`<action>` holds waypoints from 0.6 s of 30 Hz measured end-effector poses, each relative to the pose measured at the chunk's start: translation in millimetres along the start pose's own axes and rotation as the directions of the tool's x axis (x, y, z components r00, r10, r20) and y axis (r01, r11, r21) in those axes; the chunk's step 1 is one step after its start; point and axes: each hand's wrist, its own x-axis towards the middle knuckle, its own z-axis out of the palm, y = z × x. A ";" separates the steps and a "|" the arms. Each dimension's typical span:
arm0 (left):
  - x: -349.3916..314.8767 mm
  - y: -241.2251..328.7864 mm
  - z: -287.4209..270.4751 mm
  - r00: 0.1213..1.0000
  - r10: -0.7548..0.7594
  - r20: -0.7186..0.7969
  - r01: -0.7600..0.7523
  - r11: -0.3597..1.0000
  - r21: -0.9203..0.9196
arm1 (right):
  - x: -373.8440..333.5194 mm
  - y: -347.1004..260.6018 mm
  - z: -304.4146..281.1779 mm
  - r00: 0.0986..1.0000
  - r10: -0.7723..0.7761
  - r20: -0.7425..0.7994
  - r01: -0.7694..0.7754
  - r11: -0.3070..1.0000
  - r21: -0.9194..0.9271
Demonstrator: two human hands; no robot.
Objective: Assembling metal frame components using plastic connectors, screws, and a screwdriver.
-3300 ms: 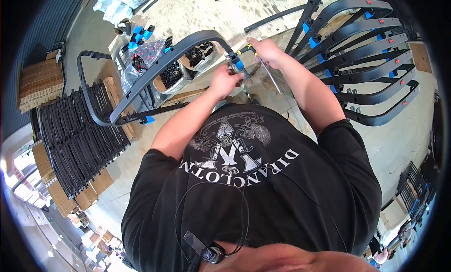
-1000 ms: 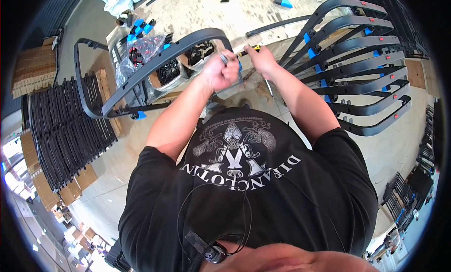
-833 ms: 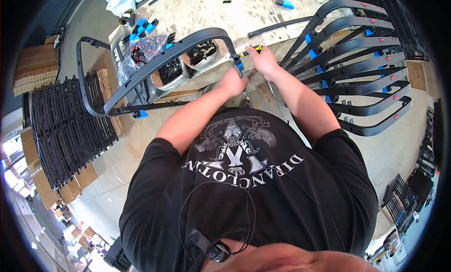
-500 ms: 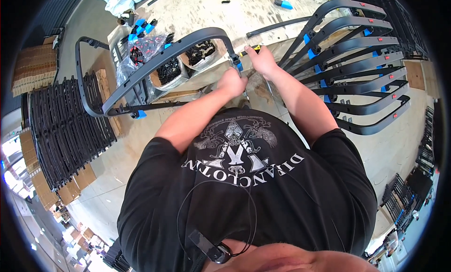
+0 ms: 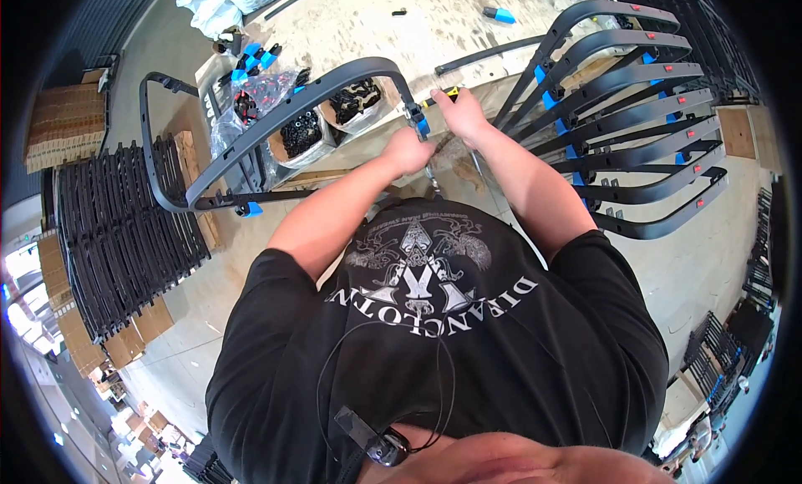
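The right grip (image 5: 462, 117) holds a yellow-and-black tool (image 5: 452, 92), the left grip (image 5: 408, 152) near a curved black frame (image 5: 359, 68).

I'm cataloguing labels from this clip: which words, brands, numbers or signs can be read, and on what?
Black shirt: large white lettering in an arc, legible in part, not copied here.
Black shirt: smaller lettering above the emblem, too small to read.
Cardboard stack: marks too small to read.

Open bins (image 5: 314, 155) sit at the near left edge of the workbench (image 5: 376, 40), a single frame (image 5: 276, 115) arching across them; right of them lies a bar (image 5: 493, 53), farther right a row of frames (image 5: 639, 106), far left stacked rails (image 5: 125, 233)
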 end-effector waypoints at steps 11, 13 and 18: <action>-11.9 19.2 -0.8 0.997 0.044 -0.066 -0.035 0.990 0.138 | 4.8 20.1 1.9 0.996 -0.093 -0.013 0.094 0.993 0.071; -14.2 15.4 3.4 0.995 0.053 -0.087 -0.035 0.979 0.201 | -3.7 25.8 -2.4 0.963 -0.056 0.262 -0.064 0.902 0.428; -22.2 28.2 9.9 0.983 0.010 -0.185 0.043 0.958 0.285 | -11.5 111.9 6.1 0.962 -0.004 0.274 -0.064 0.969 0.237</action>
